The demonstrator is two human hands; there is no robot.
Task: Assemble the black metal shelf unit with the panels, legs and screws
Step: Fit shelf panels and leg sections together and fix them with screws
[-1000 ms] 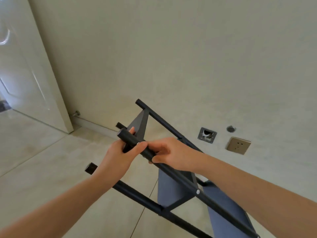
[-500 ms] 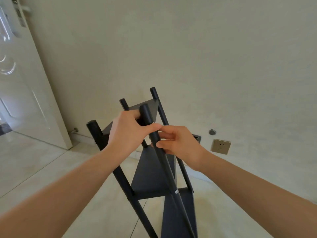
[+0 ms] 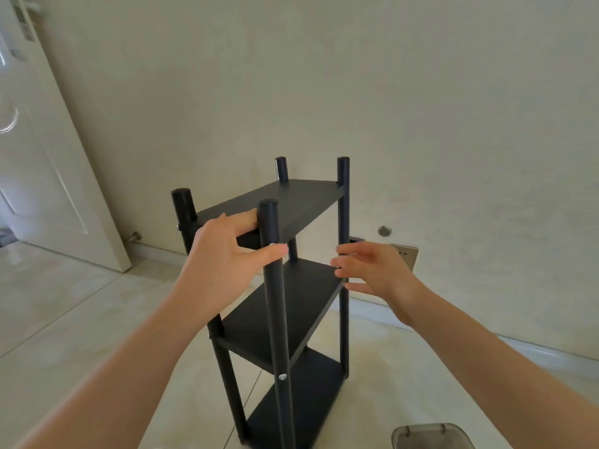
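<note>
Standing upright on the tiled floor (image 3: 81, 319), the black shelf unit (image 3: 275, 286) has its long axis vertical: four legs rise past the top panel (image 3: 291, 202), with a middle panel (image 3: 282, 315) and a bottom panel (image 3: 301, 400) stacked beneath. It sits directly ahead of the hands, close to the wall (image 3: 356, 92).

Left hand (image 3: 227, 254): holds the near edge of the top panel just left of the near leg (image 3: 274, 303), fingers over the panel, thumb reaching across the leg beside a screw (image 3: 271, 245). This hand is the nearer one and is in contact.

Right hand (image 3: 372, 270): fingers relaxed and spread, holding nothing, just right of the far-right leg (image 3: 343, 254) at about middle-panel height. Touching or just clear: cannot tell.

A second screw (image 3: 282, 377) shows lower on the near leg.

Judgement: the unit looks assembled; any settling or shifting will be steered by the left hand at the top.

Outward: door (image 3: 48, 157) far left, wall socket (image 3: 405, 257) behind the right hand, grey plastic container (image 3: 431, 437) at near right.
</note>
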